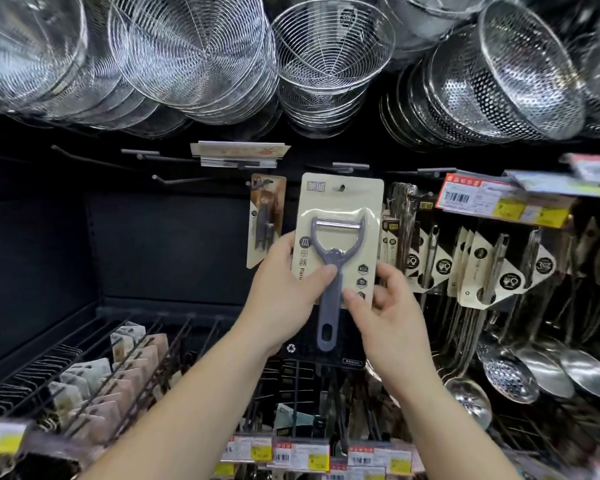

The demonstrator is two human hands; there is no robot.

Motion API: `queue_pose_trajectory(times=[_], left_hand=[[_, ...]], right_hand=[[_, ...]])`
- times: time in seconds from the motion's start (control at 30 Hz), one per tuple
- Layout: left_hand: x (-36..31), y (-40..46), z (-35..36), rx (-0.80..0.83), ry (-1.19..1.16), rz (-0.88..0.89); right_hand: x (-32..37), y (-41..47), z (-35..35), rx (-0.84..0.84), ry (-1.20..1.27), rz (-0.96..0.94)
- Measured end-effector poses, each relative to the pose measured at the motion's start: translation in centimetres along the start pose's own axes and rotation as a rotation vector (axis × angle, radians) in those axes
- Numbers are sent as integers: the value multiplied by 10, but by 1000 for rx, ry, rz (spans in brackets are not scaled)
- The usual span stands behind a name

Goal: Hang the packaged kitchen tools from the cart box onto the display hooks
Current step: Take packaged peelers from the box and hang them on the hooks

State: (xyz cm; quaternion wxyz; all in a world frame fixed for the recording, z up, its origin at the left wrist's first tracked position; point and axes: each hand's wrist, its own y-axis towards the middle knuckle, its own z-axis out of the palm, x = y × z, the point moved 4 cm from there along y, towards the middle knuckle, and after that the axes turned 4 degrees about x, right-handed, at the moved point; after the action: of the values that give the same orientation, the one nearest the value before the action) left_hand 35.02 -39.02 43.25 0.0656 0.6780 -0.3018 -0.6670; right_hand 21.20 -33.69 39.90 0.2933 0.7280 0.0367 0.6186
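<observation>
Cream card backed the packaged peeler (pixel 336 237), held upright at the centre of the frame before the display hooks (pixel 349 165). Both hands gripped its lower half: the left hand (pixel 284 289) had its thumb pressed on the grey handle, the right hand (pixel 388 313) pinched the card's right edge. Judged as the hanging step; next, the card's hole needs lining up with a hook tip just above.

Shiny wire strainers (pixel 201 53) and metal colanders (pixel 499 81) hang up high, big spoons with holes (pixel 508 377) and ladles (pixel 548 372) hang low on the right, yellow price tags (pixel 520 207) stick out, and card packs (pixel 94 382) stand in a black wire rack (pixel 32 372).
</observation>
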Motion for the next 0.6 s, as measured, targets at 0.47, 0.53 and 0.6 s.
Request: queue_pose_trajectory(times=[0.47,0.53,0.6], left_hand=[[16,4,1,-21,78,-56],[27,-3,-1,3,147,-70],[39,-13,-1,29,186,-94]], right_hand=[[-10,17,-1,-1,-28,30],[-11,19,-2,7,-45,23],[-12,20,-3,6,-54,14]])
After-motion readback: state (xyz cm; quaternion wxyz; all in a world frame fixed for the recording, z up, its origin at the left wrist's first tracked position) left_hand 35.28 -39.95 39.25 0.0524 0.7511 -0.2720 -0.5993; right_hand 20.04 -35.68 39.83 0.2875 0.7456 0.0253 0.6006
